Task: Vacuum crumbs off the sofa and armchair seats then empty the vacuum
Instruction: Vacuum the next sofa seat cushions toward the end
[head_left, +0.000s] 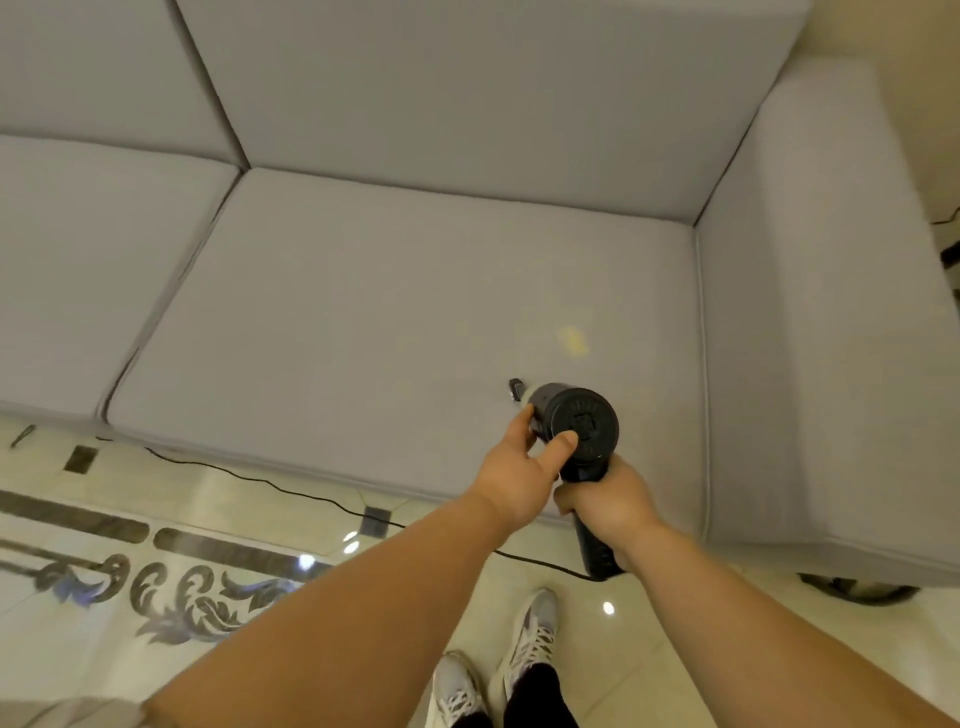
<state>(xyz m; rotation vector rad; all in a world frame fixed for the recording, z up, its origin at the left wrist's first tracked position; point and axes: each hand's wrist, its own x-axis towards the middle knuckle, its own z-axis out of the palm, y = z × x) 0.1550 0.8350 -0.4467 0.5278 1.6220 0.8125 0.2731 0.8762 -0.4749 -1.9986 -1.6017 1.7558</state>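
1. The handheld vacuum (574, 428) is over the front part of the sofa's right-hand seat cushion (363, 291), held in both hands. Its round rear cap faces the camera and its barrel points away, toward the sofa back, nozzle down at the fabric.
2. The right hand (605, 506) has its fingers wrapped fully around the black handle, which slants down and toward the person; a cord (291, 486) trails from it across the floor (260, 519).
3. The left hand (519, 470) holds the body: the thumb lies across the rear cap and the fingers (524, 415) curl round the left side of the barrel.
4. The crumbs (573, 340), a pale yellow patch with fainter specks around it, lie on the same cushion just beyond the nozzle and slightly to the right, toward the armrest (831, 291).
5. The barrel's long axis appears to run roughly front to back, so the patch sits nearly in line with it. I judge the next move needs a short push forward with a slight swing right.
6. Both hands are equally near; the right one steers by the handle.
7. The nozzle tip itself is hidden behind the body, so contact with the fabric cannot be told.
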